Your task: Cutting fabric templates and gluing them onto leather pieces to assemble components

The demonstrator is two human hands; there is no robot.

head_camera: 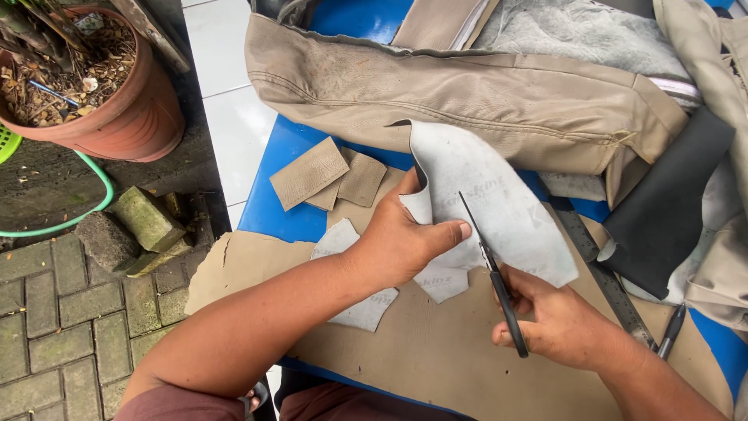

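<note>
At the far left, off the bench, a terracotta plant pot (117, 109) filled with dry leaves stands on dark paving, with a green hose (93, 204) curving beneath it and mossy stone blocks (144, 221) just beside the brick floor. On the blue bench (273, 206), a few tan leather offcuts (327, 175) lie overlapping near a sheet of brown cardboard (436, 359). The left hand (401, 242) comes next, its fingers closed on the curled edge of a pale grey sheet of lining material (499, 210), lifting it off the cardboard; smaller grey scraps (362, 308) lie under the wrist. The right hand (553, 320) grips black scissors (491, 269), fingers wrapped through the handles, blades slightly parted and touching the grey sheet. Behind both hands a large beige seat cover (483, 101) crowds the bench. At right, a metal ruler (604, 277), a black pen (670, 331) and a black piece of material (670, 206) lie close by.
</note>
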